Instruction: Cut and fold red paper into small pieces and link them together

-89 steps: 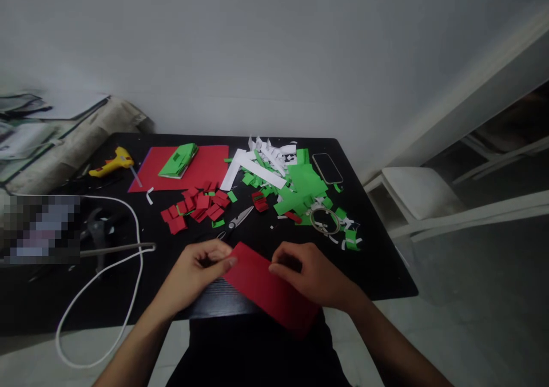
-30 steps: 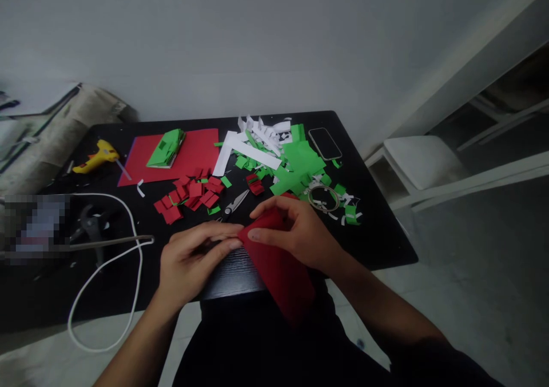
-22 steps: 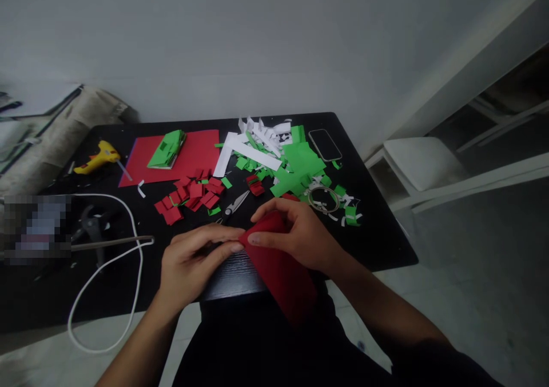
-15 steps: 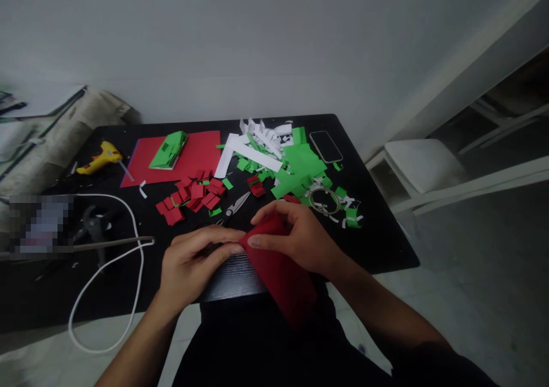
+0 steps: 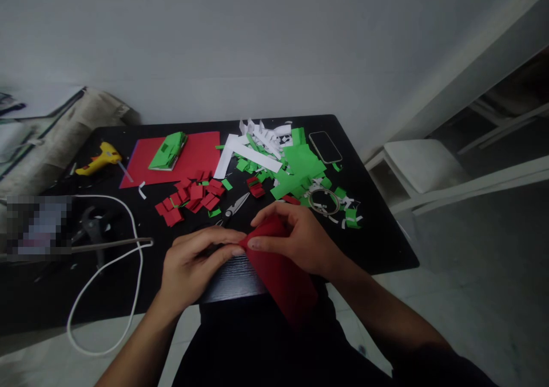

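Observation:
A sheet of red paper (image 5: 281, 278), bent over at its upper end, hangs past the front edge of the black table (image 5: 381, 244). My right hand (image 5: 295, 235) grips its upper part, thumb on the near face and fingers curled over the far side. The thumb and fingertips of my left hand (image 5: 199, 255) pinch the paper's left corner. Just beyond my hands lies a pair of scissors (image 5: 235, 205), its handles partly hidden by my left hand. Folded red paper pieces (image 5: 191, 195) are heaped behind my left hand.
Green paper (image 5: 300, 167) and white strips (image 5: 253, 152) cover the back middle, with a roll of tape (image 5: 323, 201) and a phone (image 5: 326, 147) to the right. A yellow glue gun (image 5: 99, 158), a red sheet (image 5: 197, 152) and a white cable (image 5: 138, 284) lie left.
Both hands keep their hold on the red paper with almost no movement. The whole view has shifted very slightly.

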`<action>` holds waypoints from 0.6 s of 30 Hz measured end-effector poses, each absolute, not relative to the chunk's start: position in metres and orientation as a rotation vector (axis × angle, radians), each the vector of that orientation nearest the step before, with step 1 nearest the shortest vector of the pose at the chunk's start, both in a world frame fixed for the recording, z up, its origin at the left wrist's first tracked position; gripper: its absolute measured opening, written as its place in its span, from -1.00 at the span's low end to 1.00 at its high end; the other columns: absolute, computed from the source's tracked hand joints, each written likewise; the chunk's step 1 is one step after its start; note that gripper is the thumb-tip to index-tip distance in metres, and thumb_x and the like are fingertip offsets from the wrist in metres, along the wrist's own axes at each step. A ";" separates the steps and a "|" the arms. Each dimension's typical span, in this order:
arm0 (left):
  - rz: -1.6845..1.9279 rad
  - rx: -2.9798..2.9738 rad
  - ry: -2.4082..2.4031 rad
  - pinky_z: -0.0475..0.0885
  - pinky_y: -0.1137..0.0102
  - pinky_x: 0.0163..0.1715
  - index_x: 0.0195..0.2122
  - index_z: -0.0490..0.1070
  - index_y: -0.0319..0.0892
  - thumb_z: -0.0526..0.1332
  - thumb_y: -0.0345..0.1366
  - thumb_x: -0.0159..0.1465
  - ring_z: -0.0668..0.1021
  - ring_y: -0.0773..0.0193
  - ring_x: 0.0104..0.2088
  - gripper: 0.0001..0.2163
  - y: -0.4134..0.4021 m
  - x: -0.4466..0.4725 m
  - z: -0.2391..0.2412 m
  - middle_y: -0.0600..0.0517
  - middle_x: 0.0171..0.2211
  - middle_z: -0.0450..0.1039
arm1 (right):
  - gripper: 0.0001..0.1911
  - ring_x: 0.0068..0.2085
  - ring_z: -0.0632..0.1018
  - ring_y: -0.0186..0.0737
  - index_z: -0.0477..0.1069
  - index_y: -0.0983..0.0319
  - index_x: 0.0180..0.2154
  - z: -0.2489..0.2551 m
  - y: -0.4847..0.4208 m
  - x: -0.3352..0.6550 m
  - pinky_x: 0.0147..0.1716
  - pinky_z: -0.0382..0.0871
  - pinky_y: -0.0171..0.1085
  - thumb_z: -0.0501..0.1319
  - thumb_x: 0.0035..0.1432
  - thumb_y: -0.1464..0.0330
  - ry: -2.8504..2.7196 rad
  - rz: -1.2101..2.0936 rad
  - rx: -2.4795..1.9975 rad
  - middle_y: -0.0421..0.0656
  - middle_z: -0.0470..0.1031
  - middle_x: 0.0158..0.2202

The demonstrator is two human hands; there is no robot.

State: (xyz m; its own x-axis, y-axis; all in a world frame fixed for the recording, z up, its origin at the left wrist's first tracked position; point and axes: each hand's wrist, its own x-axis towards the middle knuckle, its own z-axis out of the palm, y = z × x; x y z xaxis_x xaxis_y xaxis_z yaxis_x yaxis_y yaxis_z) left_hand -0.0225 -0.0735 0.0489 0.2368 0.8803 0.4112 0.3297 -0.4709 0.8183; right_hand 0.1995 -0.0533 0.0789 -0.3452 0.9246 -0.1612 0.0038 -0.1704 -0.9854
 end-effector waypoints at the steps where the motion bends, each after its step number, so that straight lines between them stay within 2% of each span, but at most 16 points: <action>1: 1.210 1.923 1.109 0.61 0.51 -0.26 -0.18 0.66 -0.05 0.43 -0.42 0.23 0.70 0.32 -0.31 -0.84 -0.073 -0.022 0.049 0.10 -0.29 0.71 | -0.69 -0.32 0.56 -0.31 0.58 0.20 -0.24 0.079 -0.053 0.199 -0.28 0.46 -0.32 0.55 -0.07 0.37 -1.366 1.602 -1.131 -0.26 0.59 -0.31; 9: 1.184 1.885 1.148 0.60 0.48 -0.24 -0.21 0.66 -0.07 0.43 -0.41 0.24 0.70 0.30 -0.31 -0.87 -0.076 -0.024 0.049 0.08 -0.30 0.70 | -0.70 -0.26 0.59 -0.26 0.58 0.19 -0.23 0.078 -0.054 0.200 -0.20 0.48 -0.27 0.53 -0.04 0.32 -1.416 1.545 -1.135 -0.23 0.61 -0.27; 14: 1.167 1.759 1.175 0.58 0.51 -0.28 -0.07 0.61 -0.08 0.38 -0.35 0.28 0.69 0.32 -0.32 -0.81 -0.076 -0.020 0.050 0.06 -0.28 0.69 | -0.70 -0.25 0.59 -0.24 0.58 0.18 -0.23 0.073 -0.050 0.201 -0.21 0.47 -0.26 0.53 -0.03 0.30 -1.461 1.430 -1.178 -0.23 0.62 -0.25; 15: 1.163 1.726 1.179 0.57 0.52 -0.32 -0.08 0.59 -0.11 0.37 -0.33 0.29 0.68 0.32 -0.35 -0.83 -0.076 -0.017 0.051 0.06 -0.32 0.67 | -0.71 -0.24 0.59 -0.24 0.58 0.18 -0.23 0.072 -0.050 0.201 -0.19 0.47 -0.27 0.53 -0.03 0.31 -1.467 1.407 -1.177 -0.23 0.62 -0.25; 18: 1.114 1.712 1.179 0.50 0.54 -0.45 -0.30 0.55 -0.16 0.33 -0.31 0.31 0.60 0.36 -0.48 -0.94 -0.077 -0.007 0.052 0.10 -0.47 0.58 | -0.73 -0.18 0.61 -0.23 0.59 0.19 -0.23 0.071 -0.050 0.199 -0.10 0.47 -0.25 0.52 -0.01 0.35 -1.483 1.371 -1.157 -0.22 0.64 -0.23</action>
State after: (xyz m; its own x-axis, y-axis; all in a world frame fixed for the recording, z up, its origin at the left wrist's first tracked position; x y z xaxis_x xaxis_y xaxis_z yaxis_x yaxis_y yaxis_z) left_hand -0.0067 -0.0771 0.0523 0.1919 0.9533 0.2330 0.2867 -0.2816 0.9157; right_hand 0.1987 -0.0501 0.0709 -0.2703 0.9623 -0.0307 0.1060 -0.0020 -0.9944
